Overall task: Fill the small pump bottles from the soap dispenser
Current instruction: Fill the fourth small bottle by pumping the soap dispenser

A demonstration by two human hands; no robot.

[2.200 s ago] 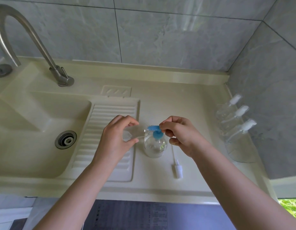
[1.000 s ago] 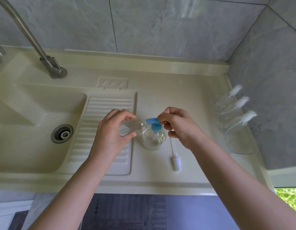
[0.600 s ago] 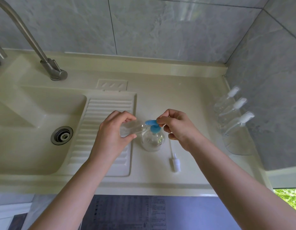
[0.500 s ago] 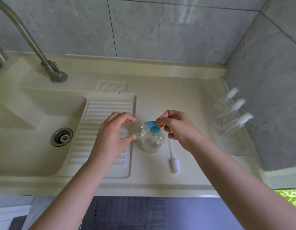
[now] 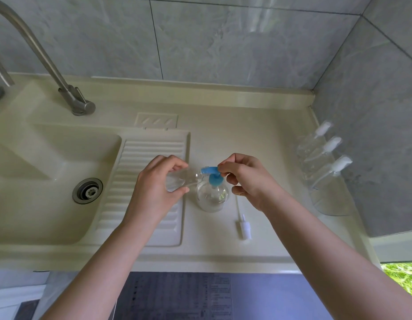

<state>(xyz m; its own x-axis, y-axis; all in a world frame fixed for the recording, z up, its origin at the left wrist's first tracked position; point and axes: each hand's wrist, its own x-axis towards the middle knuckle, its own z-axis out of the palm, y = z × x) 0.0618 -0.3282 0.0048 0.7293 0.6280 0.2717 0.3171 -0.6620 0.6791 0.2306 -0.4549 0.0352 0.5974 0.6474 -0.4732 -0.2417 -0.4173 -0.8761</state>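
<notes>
Progress: filling looks under way; one small bottle is held tilted at the blue nozzle of the soap dispenser, which stands on the counter beside the sink.
Done: cannot tell how much soap is inside it.
Left: its white pump lies loose on the counter, to be refitted; three capped bottles wait by the right wall, fill unclear.
Left hand: fingers and thumb curled round the small bottle, mouth toward the spout.
Right hand: fingertips pinching the dispenser's blue head, other fingers curled.
</notes>
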